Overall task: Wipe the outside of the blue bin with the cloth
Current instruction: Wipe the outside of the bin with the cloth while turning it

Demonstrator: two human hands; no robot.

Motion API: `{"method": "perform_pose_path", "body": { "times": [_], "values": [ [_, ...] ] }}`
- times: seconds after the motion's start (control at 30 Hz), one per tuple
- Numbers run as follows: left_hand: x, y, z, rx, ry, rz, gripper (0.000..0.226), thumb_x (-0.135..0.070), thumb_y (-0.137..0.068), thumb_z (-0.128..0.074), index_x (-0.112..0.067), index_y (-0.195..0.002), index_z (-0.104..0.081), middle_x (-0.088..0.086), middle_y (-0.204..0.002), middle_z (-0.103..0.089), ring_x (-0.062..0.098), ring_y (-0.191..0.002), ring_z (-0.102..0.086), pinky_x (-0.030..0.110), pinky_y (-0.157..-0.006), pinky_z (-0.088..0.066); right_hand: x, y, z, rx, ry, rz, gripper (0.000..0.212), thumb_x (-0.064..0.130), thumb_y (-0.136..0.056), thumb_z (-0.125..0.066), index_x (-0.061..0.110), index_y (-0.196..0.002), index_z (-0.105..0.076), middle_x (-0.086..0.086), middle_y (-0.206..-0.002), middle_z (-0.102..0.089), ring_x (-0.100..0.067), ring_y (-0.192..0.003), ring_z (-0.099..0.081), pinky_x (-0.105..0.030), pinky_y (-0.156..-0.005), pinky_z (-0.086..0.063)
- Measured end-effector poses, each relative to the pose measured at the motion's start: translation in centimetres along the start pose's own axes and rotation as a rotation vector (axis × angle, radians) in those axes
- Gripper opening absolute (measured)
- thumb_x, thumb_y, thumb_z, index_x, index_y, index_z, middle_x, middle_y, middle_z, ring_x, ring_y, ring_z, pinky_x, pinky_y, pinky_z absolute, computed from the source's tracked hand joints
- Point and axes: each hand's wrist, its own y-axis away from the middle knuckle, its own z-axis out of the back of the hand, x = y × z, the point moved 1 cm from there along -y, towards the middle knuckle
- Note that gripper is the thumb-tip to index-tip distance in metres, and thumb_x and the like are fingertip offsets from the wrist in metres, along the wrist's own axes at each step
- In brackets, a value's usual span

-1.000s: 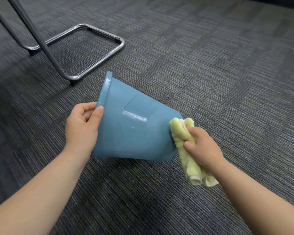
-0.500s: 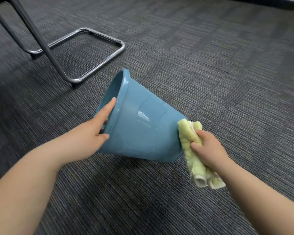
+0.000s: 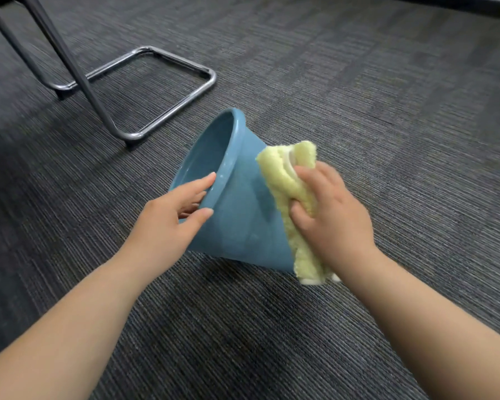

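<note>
- Hand contact is made on both sides of the blue bin [image 3: 240, 220], which is tipped on its side on the grey carpet [image 3: 387, 111], mouth turned left.
- Its rim is gripped by the left hand [image 3: 173, 217].
- Against its outer wall, the yellow cloth [image 3: 289, 180] is clamped by the right hand [image 3: 332, 215].
- A metal chair frame [image 3: 168, 111] is seen behind.

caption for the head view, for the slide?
Left hand tilts the blue bin by its rim on carpet while the right hand presses a yellow cloth against its side.
</note>
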Motion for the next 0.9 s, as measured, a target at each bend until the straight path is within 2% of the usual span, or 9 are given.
{"method": "perform_pose_path", "body": {
  "times": [0.07, 0.17, 0.23, 0.3, 0.4, 0.5, 0.63, 0.7, 0.9],
  "values": [
    [-0.4, 0.0, 0.3, 0.098, -0.123, -0.012, 0.074, -0.004, -0.081, -0.057, -0.072, -0.097, -0.031, -0.025, -0.096, -0.052, -0.008, -0.092, -0.05, 0.003, -0.084, -0.037, 0.6, 0.1, -0.5, 0.045, 0.047, 0.048, 0.044, 0.022, -0.082, -0.054, 0.028, -0.124, -0.044, 0.006, -0.14, -0.037, -0.024, -0.103, -0.053, -0.026, -0.062, -0.03],
    [-0.9, 0.2, 0.9, 0.206, -0.273, 0.015, 0.087, -0.007, -0.083, -0.054, -0.083, -0.094, -0.012, -0.012, -0.102, -0.056, 0.01, -0.1, -0.053, 0.031, -0.096, -0.041, 1.0, 0.2, -0.6, 0.046, 0.11, 0.091, 0.047, 0.02, -0.082, -0.054, 0.028, -0.127, -0.041, 0.004, -0.142, -0.036, -0.027, -0.1, -0.053, -0.029, -0.062, -0.032],
    [-0.9, 0.4, 1.0, 0.206, -0.238, 0.025, 0.086, -0.009, -0.083, -0.055, -0.083, -0.094, -0.013, -0.019, -0.094, -0.054, 0.007, -0.097, -0.052, 0.028, -0.093, -0.04, 1.7, 0.6, -0.6, 0.026, 0.149, 0.176, 0.049, 0.013, -0.076, -0.061, 0.022, -0.122, -0.049, -0.005, -0.136, -0.046, -0.033, -0.089, -0.057, -0.032, -0.058, -0.038],
    [-0.7, 0.5, 0.9, 0.222, -0.18, 0.03, 0.085, -0.009, -0.082, -0.056, -0.083, -0.095, -0.017, -0.015, -0.095, -0.059, 0.003, -0.096, -0.054, 0.023, -0.09, -0.038, 2.5, 1.2, -0.6, 0.023, 0.172, 0.268, 0.049, 0.006, -0.062, -0.072, 0.013, -0.11, -0.06, -0.014, -0.121, -0.06, -0.034, -0.069, -0.061, -0.031, -0.048, -0.042],
    [-0.2, 0.6, 1.1, 0.221, -0.119, 0.049, 0.084, -0.006, -0.081, -0.056, -0.082, -0.096, -0.023, -0.011, -0.1, -0.062, 0.002, -0.098, -0.056, 0.02, -0.088, -0.039, 3.0, 2.4, -1.0, 0.052, 0.234, 0.391, 0.054, 0.006, -0.05, -0.078, 0.014, -0.102, -0.066, -0.012, -0.109, -0.068, -0.027, -0.053, -0.058, -0.023, -0.044, -0.039],
    [0.1, 0.6, 1.2, 0.223, -0.083, 0.066, 0.082, -0.005, -0.081, -0.056, -0.08, -0.097, -0.029, -0.011, -0.1, -0.063, 0.004, -0.097, -0.057, 0.024, -0.089, -0.041, 2.5, 2.4, -0.9, 0.08, 0.248, 0.441, 0.052, 0.009, -0.053, -0.077, 0.018, -0.102, -0.066, -0.009, -0.109, -0.068, -0.025, -0.054, -0.058, -0.023, -0.045, -0.039],
    [0.1, 0.6, 0.9, 0.231, -0.021, 0.06, 0.078, -0.004, -0.081, -0.056, -0.077, -0.098, -0.034, -0.015, -0.093, -0.066, -0.006, -0.092, -0.059, 0.019, -0.086, -0.042, 1.1, 1.1, -0.2, 0.068, 0.208, 0.283, 0.05, 0.004, -0.065, -0.069, 0.016, -0.112, -0.061, -0.014, -0.122, -0.06, -0.034, -0.069, -0.061, -0.034, -0.052, -0.044],
    [0.0, 0.5, 0.7, 0.242, -0.011, 0.059, 0.078, -0.004, -0.081, -0.056, -0.077, -0.099, -0.035, -0.014, -0.093, -0.066, -0.007, -0.091, -0.058, 0.018, -0.086, -0.042, 0.7, 1.4, -0.2, 0.043, 0.211, 0.258, 0.049, 0.003, -0.064, -0.07, 0.015, -0.111, -0.061, -0.014, -0.121, -0.061, -0.034, -0.069, -0.061, -0.034, -0.051, -0.044],
    [0.1, 0.2, 0.8, 0.24, 0.012, 0.068, 0.078, -0.002, -0.081, -0.055, -0.076, -0.097, -0.036, -0.016, -0.086, -0.07, -0.001, -0.086, -0.062, 0.015, -0.08, -0.047, 1.5, 3.7, -1.6, 0.106, 0.267, 0.523, 0.052, 0.017, -0.048, -0.08, 0.022, -0.098, -0.067, -0.005, -0.106, -0.07, -0.022, -0.053, -0.058, -0.019, -0.045, -0.042]
  ]
}}
